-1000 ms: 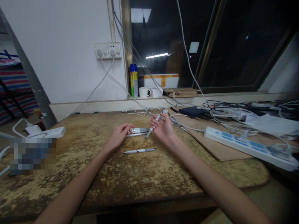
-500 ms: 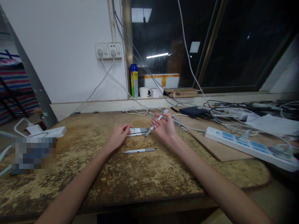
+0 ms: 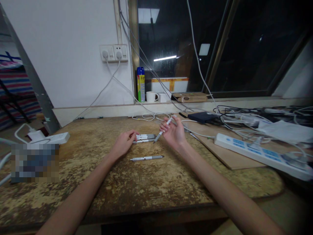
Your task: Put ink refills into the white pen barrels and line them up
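Between the fingers of my right hand (image 3: 174, 132) is a grey-and-white pen (image 3: 160, 133), slanted with its point down to the left, just above the table. My left hand (image 3: 126, 142) rests on the table with thumb and fingers closed at the left ends of a row of several similar pens (image 3: 145, 138), which lie side by side. Those fingertips hide the pens' left ends. Nearer to me, one more grey-and-white pen (image 3: 147, 158) lies alone, its point to the right.
The worn wooden table (image 3: 146, 189) carries a brown board (image 3: 227, 155) and a white power strip (image 3: 259, 153) on the right. Tangled cables (image 3: 239, 112) and a dark flat box (image 3: 202, 117) lie behind. A spray can (image 3: 141, 85) and white mug (image 3: 151, 96) stand on the sill.
My right hand has shifted slightly to the right, and the pen in it has turned a little steeper. My left hand and the pens on the table have stayed put.
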`<state>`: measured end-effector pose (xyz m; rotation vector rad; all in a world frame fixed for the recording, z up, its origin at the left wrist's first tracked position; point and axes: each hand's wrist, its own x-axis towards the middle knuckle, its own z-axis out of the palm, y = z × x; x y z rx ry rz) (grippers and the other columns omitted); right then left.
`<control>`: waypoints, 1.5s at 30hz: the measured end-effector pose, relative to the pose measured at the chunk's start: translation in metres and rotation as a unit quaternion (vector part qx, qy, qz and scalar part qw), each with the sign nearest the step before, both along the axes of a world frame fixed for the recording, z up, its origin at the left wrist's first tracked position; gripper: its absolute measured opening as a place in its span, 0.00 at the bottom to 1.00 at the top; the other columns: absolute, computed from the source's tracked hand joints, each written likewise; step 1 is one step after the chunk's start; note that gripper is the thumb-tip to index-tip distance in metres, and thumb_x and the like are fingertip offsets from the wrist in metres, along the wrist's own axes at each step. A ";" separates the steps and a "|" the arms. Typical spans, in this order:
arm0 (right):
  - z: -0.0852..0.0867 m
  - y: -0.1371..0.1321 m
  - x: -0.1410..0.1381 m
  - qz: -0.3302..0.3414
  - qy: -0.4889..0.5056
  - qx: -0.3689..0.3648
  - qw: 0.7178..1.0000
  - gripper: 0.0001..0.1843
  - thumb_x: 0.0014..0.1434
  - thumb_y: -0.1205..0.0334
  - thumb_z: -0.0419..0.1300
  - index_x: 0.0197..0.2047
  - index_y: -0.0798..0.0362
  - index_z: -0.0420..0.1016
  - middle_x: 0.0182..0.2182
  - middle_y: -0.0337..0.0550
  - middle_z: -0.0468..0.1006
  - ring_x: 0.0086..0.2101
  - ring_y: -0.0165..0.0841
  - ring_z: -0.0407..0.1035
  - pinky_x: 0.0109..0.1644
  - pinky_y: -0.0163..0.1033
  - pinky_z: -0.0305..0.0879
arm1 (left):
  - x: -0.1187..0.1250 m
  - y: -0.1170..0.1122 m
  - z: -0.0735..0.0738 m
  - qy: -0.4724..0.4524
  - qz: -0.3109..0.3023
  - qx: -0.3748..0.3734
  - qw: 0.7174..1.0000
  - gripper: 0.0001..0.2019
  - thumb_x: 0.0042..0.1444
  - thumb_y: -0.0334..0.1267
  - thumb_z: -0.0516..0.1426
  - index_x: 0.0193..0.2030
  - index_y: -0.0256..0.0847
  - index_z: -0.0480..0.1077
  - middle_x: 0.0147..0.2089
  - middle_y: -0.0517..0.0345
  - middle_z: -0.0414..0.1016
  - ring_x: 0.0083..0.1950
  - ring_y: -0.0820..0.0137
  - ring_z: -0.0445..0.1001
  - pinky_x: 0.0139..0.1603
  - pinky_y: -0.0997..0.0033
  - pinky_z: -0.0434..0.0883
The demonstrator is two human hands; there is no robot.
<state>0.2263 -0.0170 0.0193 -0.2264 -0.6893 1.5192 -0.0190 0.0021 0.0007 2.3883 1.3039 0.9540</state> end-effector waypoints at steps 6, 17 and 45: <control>0.003 -0.001 -0.001 -0.008 -0.016 0.004 1.000 0.11 0.64 0.55 0.53 0.31 0.49 0.65 0.20 0.32 0.49 0.21 0.30 0.49 0.25 0.33 0.58 | 0.000 0.001 -0.001 0.004 0.000 -0.005 1.000 0.21 0.69 0.47 0.46 0.49 0.41 0.78 0.37 0.56 0.81 0.35 0.64 0.74 0.39 0.69 0.64; 0.002 0.000 0.001 -0.015 -0.008 0.012 1.000 0.11 0.64 0.55 0.52 0.32 0.50 0.65 0.20 0.32 0.49 0.20 0.29 0.50 0.26 0.33 0.58 | 0.000 0.000 0.000 0.015 -0.008 -0.008 1.000 0.20 0.70 0.47 0.46 0.48 0.41 0.77 0.37 0.56 0.81 0.35 0.64 0.73 0.38 0.69 0.63; 0.004 -0.001 -0.002 0.019 -0.031 0.051 0.998 0.09 0.63 0.58 0.51 0.32 0.52 0.67 0.21 0.34 0.52 0.22 0.29 0.50 0.27 0.32 0.57 | 0.002 0.000 0.000 0.012 -0.002 -0.019 1.000 0.19 0.68 0.47 0.48 0.49 0.41 0.78 0.36 0.57 0.80 0.32 0.66 0.72 0.35 0.69 0.62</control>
